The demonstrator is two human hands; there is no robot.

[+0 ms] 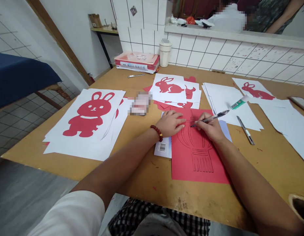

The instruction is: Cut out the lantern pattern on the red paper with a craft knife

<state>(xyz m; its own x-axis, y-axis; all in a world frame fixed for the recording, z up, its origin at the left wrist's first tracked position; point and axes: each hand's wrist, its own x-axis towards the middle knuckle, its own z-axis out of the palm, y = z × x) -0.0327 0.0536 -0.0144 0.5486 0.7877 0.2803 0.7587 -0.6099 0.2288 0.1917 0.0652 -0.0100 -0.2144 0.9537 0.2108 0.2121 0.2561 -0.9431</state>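
Note:
A sheet of red paper (181,167) lies on the table in front of me, bearing a lantern outline with a tassel in dark ink. My right hand (211,127) grips a pen (217,115), its tip touching the upper part of the lantern drawing. Flat on the sheet's upper left edge rests my left hand (170,123), fingers stretched out and holding nothing. Under the red sheet, a pale booklet with a barcode (162,147) sticks out on the left. To the right of the pen lie a utility knife (245,130) and a green-and-white tube (240,102).
White sheets with red rabbit cutouts lie at left (90,113), centre back (169,88) and right (257,91). A paper stack (137,62) and a white cup (165,52) stand by the tiled wall. A phone (299,104) is at far right. People are beyond the ledge.

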